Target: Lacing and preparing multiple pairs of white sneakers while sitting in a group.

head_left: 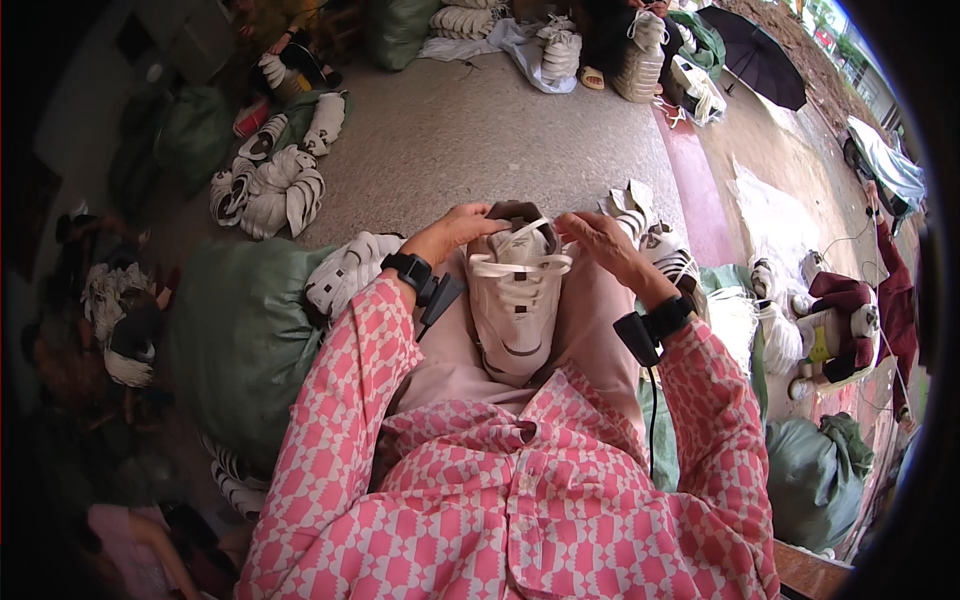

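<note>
A white sneaker (512, 318) rests between my thighs, its toe toward me and its dark-lined opening away from me. A white shoelace (520, 268) runs through its upper holes and hangs loosely across the tongue. My left hand (462, 228) is at the left of the shoe's opening, fingers closed; what they pinch is hidden. On the other side, my right hand (598, 240) has its fingers bent and pressed together by the collar, where a strand of the lace leads up to the fingertips. Black devices are strapped on both wrists.
A bulging green sack (235, 345) stands at my left, with white shoe uppers (350, 270) beside it. More uppers (270, 190) are heaped at the far left. White laces (732, 322) hang at my right. Other people sit around, and a black umbrella (755, 58) lies far right.
</note>
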Tool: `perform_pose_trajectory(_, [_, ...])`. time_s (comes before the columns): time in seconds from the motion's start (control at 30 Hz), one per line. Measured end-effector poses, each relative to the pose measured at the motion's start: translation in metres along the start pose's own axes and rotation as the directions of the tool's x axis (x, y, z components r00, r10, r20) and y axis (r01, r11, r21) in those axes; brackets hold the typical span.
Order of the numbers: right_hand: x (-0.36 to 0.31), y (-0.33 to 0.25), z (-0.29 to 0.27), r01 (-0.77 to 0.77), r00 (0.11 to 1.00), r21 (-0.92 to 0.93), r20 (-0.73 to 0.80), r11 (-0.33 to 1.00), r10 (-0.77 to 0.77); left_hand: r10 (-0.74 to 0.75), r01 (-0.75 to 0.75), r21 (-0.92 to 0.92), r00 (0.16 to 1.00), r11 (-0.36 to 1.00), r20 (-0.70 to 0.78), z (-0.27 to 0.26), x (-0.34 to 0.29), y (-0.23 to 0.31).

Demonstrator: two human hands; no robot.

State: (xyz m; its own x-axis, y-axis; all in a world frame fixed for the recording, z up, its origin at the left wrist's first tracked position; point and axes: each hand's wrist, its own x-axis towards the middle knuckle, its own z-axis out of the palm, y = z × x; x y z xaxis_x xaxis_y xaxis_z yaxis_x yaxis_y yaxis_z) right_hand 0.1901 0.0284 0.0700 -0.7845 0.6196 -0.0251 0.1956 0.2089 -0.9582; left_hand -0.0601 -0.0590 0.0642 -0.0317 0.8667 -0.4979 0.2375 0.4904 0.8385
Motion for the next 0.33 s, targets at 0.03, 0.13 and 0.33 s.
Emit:
perform_pose_trajectory(0.03, [0.000, 0.003, -0.002, -0.028, 0.999, 0.044, -0.017, 0.999, 0.028, 0.131, -0.137, -0.100, 0.990, 0.985, -0.060, 0.004, -0.004, 0.000])
perform_pose_trajectory(0.13, [0.004, 0.009, -0.009, -0.059, 0.998, 0.086, -0.003, 0.995, 0.059, 0.382, -0.402, -0.316, 0.915, 0.859, -0.128, 0.005, -0.018, -0.005])
perform_pose_trajectory(0.33, [0.010, -0.014, 0.007, -0.202, 0.961, -0.077, 0.177, 0.976, 0.212, 0.699, -0.688, -0.246, 0.713, 0.683, -0.051, -0.032, -0.096, -0.004])
